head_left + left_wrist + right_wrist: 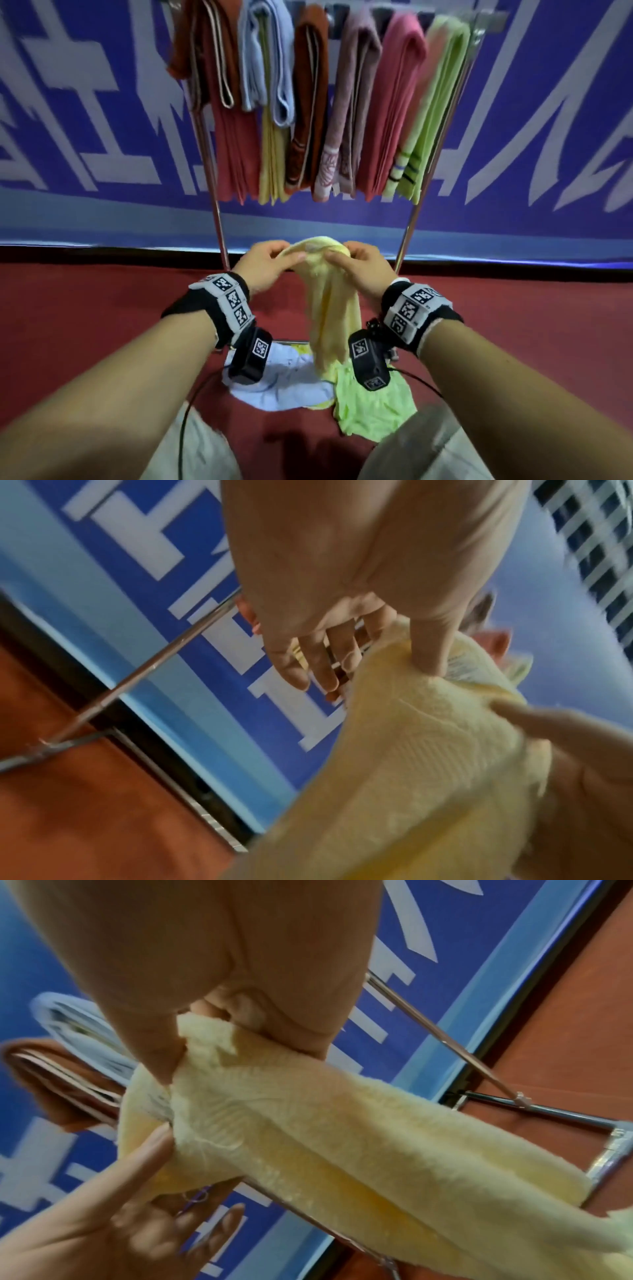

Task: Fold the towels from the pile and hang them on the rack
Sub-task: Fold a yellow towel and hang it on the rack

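A pale yellow towel [330, 301] hangs bunched from both hands above the pile. My left hand [270, 262] pinches its top edge between thumb and forefinger, the other fingers loose [301, 666]. My right hand [356, 265] grips the same edge just to the right, fingers curled round the cloth [212, 1042]. The towel [411, 764] [325, 1137] trails down to the pile on the floor: a light blue towel [284, 383] and a lime green towel [373, 407]. The metal rack [407, 222] stands behind, with several folded towels [308, 102] hung on it.
Red carpet [85, 325] covers the floor. A blue banner wall with white characters [102, 120] stands close behind the rack. The rack's base bar [514, 1104] lies on the carpet. My knees in light trousers [428, 452] frame the pile. A cable [185, 428] hangs from the left wrist.
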### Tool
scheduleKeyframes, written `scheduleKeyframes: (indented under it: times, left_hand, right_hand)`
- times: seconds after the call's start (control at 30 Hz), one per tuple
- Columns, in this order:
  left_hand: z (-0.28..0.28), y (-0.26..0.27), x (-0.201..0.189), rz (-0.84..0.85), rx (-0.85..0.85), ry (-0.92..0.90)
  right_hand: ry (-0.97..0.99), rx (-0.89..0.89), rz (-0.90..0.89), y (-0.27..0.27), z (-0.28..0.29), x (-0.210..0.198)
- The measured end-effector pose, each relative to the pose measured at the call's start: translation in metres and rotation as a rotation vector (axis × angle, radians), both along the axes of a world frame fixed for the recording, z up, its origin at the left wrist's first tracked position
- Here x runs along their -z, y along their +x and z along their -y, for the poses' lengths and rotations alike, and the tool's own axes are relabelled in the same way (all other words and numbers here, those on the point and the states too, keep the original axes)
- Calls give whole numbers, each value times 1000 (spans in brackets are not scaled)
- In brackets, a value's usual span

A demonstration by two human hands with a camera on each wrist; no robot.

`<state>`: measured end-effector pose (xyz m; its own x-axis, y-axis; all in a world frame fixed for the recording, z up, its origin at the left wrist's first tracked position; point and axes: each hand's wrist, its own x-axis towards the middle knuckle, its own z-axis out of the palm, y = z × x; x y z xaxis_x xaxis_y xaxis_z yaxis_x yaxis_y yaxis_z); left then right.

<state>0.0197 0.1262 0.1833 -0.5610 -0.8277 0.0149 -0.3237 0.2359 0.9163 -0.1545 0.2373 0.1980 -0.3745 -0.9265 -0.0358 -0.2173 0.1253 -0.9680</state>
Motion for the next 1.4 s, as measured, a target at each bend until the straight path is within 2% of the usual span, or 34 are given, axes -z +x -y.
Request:
scheduleKeyframes:
  times: [0.1, 0.23, 0.37, 0.47, 0.6, 0.7, 0.77, 0.87, 1.0, 1.13, 1.23, 1.33, 1.4]
  left_hand:
    - [-22, 3, -41, -202, -31, 46]
    - [-50, -1, -84, -343, 34, 104]
    - [-69, 1, -103, -473, 94, 271]
    - [-73, 6, -95, -429, 136, 284]
    - [-68, 7, -69, -372, 54, 232]
    - [-61, 8, -43, -307, 71, 165]
    - [-56, 10, -21, -231, 91, 115]
    - [-47, 12, 9, -222, 88, 122]
    - [-33, 14, 44, -168, 53, 82]
    - [-21, 12, 69, -200, -13, 171]
    - [-15, 8, 78, -281, -111, 301]
    - [-8, 0, 78, -268, -201, 316]
    - [-1, 1, 75, -297, -264, 340]
  right_hand:
    - [-57, -67, 41, 14, -10, -40]
    - [-126, -225, 132, 33, -25, -78]
    - [-243, -113, 198, 32, -26, -99]
    - [-272, -54, 238, 24, -24, -95]
    - [-182, -103, 107, 21, -27, -68]
    - [-105, -179, 14, 19, -26, -31]
    - [-47, -195, -4, 15, -26, -6]
    - [10, -192, 19, 5, -23, 23]
    - [25, -172, -46, -8, -13, 56]
    - [46, -131, -54, -23, -8, 92]
    - [134, -136, -156, -31, -7, 121]
    - [188, -119, -322, -40, -5, 134]
    - [181, -78, -359, -46, -1, 133]
